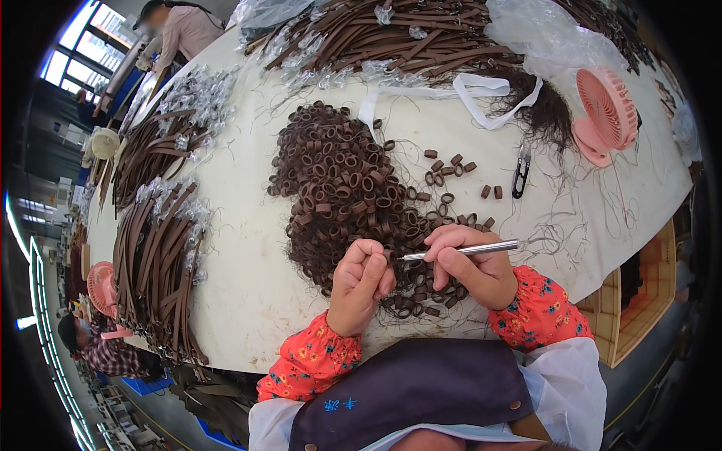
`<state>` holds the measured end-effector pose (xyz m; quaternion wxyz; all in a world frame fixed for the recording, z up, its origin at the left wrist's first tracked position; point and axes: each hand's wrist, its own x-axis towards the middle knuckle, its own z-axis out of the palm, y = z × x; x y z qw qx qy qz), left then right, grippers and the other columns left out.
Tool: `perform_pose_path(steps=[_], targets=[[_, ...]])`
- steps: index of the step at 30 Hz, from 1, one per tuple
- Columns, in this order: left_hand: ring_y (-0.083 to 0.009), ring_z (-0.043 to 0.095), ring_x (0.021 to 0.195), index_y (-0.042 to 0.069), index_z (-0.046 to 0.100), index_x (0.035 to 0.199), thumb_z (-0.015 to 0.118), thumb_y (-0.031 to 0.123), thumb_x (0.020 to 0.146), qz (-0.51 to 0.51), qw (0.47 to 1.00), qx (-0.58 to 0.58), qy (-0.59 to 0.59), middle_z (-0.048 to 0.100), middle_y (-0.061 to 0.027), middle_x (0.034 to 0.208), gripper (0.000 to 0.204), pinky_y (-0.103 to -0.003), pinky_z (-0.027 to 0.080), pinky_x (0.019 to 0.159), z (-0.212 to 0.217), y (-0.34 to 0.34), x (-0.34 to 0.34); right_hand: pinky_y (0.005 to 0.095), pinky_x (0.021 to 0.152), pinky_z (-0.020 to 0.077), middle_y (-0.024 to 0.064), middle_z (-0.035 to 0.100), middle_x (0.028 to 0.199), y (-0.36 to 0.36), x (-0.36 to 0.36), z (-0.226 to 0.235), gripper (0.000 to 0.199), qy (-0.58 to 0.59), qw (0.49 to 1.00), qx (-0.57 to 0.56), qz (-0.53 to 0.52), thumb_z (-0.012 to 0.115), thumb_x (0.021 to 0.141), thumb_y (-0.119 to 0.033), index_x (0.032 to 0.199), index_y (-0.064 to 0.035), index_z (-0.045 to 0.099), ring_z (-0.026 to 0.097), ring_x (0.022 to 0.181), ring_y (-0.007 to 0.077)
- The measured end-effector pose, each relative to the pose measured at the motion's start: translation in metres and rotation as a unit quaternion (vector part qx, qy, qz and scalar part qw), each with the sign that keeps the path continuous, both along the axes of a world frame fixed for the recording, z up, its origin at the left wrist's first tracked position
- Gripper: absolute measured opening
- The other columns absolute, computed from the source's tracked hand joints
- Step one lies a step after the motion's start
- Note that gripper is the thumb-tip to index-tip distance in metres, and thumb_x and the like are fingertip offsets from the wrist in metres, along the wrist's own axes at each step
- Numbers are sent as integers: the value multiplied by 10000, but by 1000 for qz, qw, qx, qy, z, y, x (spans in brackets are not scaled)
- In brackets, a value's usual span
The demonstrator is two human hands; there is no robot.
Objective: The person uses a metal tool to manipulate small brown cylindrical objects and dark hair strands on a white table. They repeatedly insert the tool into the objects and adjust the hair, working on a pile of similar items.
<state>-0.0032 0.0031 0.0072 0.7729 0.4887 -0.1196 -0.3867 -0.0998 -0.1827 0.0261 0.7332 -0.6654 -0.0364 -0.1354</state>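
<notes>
My left hand (355,289) is closed, pinching a small brown strap loop (389,256) between thumb and fingers. In my right hand (477,272) is a slim silver pen-shaped metal tool (492,247), held almost level. Its narrow tip points left and meets the loop or stops just short of it; I cannot tell which. Beneath and beyond both hands spreads a large heap of similar brown loops (338,161), with dark loose threads tangled among them. Several single loops (449,171) lie to the right of the heap.
Black thread snips (520,174) lie right of the heap, near a pink fan (605,113). White ribbon (481,105) curls behind. Bundles of brown straps (154,263) with plastic wrapping line the table's left and far sides. Another person (184,34) bends over at the far left.
</notes>
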Motion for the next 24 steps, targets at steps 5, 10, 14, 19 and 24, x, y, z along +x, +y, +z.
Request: perform_pose_path(steps=[5, 10, 14, 19, 24], targets=[[-61, 379, 557, 85, 459, 1035, 471, 179, 1007, 5, 1000, 0, 3, 445, 31, 653, 99, -250, 343, 586, 0, -1, 0, 221, 570, 445, 22, 605, 673, 1, 0, 0, 189, 10, 1000, 23, 2, 504, 983, -160, 1003, 3, 596, 560, 594, 64], [-65, 373, 551, 81, 463, 1030, 476, 191, 1006, 1, 1000, -4, 5, 429, 32, 621, 113, -252, 336, 581, -1, -1, 1, 217, 569, 442, 20, 597, 680, 0, -1, 1, 201, 35, 998, 42, 9, 490, 990, -168, 1009, 7, 588, 558, 608, 62], [-65, 365, 542, 78, 465, 1025, 476, 191, 1005, -2, 1000, -6, 5, 422, 33, 608, 115, -251, 331, 571, -2, -1, 1, 211, 573, 441, 29, 597, 704, 0, -2, 0, 204, 27, 997, 78, 2, 488, 991, -170, 1018, 10, 580, 558, 616, 62], [-61, 346, 519, 74, 467, 1020, 487, 185, 1001, -10, 1000, -15, -4, 424, 34, 616, 114, -251, 322, 553, -2, 1, 2, 211, 585, 447, 31, 594, 723, -1, -2, 1, 197, 16, 994, 106, -8, 482, 992, -162, 1027, 10, 573, 561, 636, 67], [-44, 370, 530, 45, 472, 1029, 498, 121, 988, -21, 995, 34, -96, 463, 29, 649, 91, -222, 327, 527, -1, 2, -1, 250, 711, 503, 68, 656, 847, 4, 3, 1, 205, 34, 998, 2, -47, 608, 923, -148, 1081, -21, 579, 629, 777, 107]])
